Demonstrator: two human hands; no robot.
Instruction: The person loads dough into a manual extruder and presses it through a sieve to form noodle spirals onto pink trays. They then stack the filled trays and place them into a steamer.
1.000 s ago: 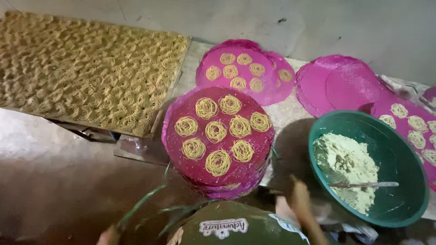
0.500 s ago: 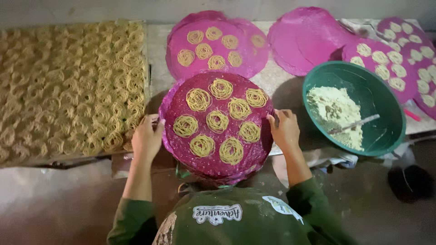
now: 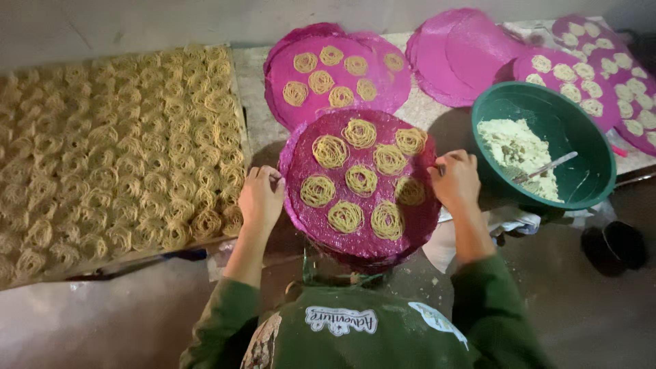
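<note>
Both hands barely shifted: left hand (image 3: pixel 260 198) grips round pink tray (image 3: pixel 362 236) at 9 o'clock, right hand (image 3: pixel 456 179) at 3, fingers closed on rim.

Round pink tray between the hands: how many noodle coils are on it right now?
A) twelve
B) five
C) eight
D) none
C: eight yellow noodle coils lie on the round pink tray, three along the far side, three across the middle and two near the person, while the left hand and the right hand grip its opposite edges.
</note>
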